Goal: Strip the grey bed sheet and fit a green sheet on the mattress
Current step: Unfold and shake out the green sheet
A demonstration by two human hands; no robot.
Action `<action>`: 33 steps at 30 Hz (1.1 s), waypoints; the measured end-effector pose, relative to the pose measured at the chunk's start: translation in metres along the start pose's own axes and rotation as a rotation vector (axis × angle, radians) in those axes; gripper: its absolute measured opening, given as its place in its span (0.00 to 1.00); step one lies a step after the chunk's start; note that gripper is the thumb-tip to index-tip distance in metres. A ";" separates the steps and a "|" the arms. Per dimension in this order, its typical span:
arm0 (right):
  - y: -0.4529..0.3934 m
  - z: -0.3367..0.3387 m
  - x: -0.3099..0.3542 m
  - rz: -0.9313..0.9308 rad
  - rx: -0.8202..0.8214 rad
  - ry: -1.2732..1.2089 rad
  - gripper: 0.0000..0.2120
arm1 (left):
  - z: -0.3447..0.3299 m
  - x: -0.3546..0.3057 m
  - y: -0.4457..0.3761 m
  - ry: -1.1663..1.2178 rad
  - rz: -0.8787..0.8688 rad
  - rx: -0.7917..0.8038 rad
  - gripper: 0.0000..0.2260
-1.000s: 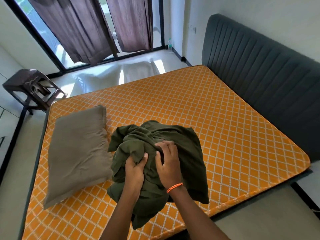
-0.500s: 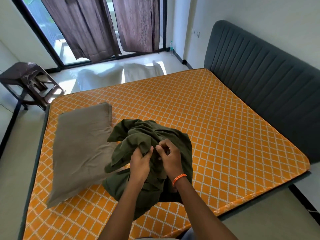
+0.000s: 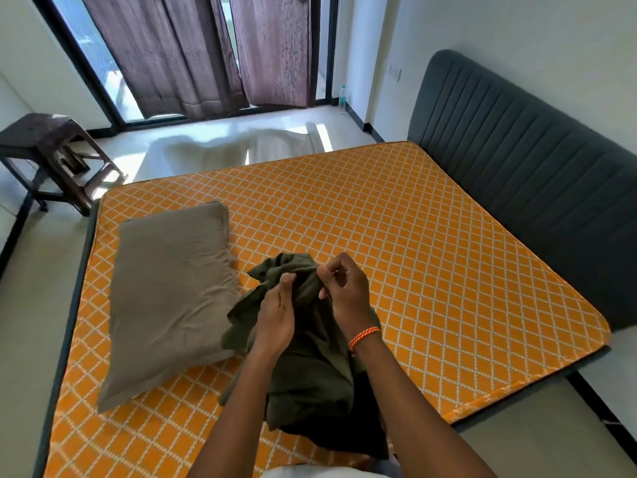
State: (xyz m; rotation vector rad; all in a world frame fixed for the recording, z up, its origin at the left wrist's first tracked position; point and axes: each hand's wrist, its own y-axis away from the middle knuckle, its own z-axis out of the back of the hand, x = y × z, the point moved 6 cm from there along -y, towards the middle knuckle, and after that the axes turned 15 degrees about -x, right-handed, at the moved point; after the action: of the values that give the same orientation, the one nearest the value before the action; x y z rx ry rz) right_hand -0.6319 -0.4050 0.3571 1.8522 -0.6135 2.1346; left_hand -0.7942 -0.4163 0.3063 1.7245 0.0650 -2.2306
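A bare orange mattress (image 3: 396,236) with a white diamond pattern fills the bed frame. A bunched dark green sheet (image 3: 310,374) is lifted above its near edge and hangs down toward me. My left hand (image 3: 277,312) grips a fold of the sheet from the left. My right hand (image 3: 344,288), with an orange wristband, pinches the sheet's top edge between thumb and fingers. A pale grey sheet (image 3: 227,153) lies crumpled on the floor beyond the bed's far side.
A taupe pillow (image 3: 169,291) lies on the mattress to the left of the sheet. A dark padded headboard (image 3: 537,188) runs along the right. A brown plastic stool (image 3: 51,157) stands at far left, near curtained glass doors (image 3: 193,53). A bottle (image 3: 342,94) stands by the wall.
Both hands have raised the green sheet and pulled it closer to me, so the bundle now hangs narrower. The right hand's grip moved to the sheet's upper edge.
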 end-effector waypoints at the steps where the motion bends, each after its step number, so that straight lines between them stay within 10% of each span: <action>1: -0.002 0.000 -0.001 0.009 0.002 0.015 0.10 | -0.001 -0.008 0.000 0.066 -0.024 0.018 0.28; 6: 0.000 -0.006 0.000 0.021 0.090 0.038 0.09 | -0.012 -0.030 0.003 0.047 -0.249 0.172 0.21; 13: -0.008 -0.009 0.023 -0.029 0.203 -0.114 0.10 | -0.004 -0.011 0.018 -0.183 -0.435 -0.122 0.23; 33: -0.004 0.031 -0.033 -0.225 -0.081 -0.052 0.11 | 0.004 -0.039 0.022 0.330 -0.103 -0.058 0.11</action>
State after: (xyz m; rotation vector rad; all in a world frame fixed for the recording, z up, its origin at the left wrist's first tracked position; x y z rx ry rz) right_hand -0.5970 -0.4128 0.3283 1.8426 -0.4696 1.8967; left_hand -0.7833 -0.4293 0.3477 2.0811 0.2965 -1.9665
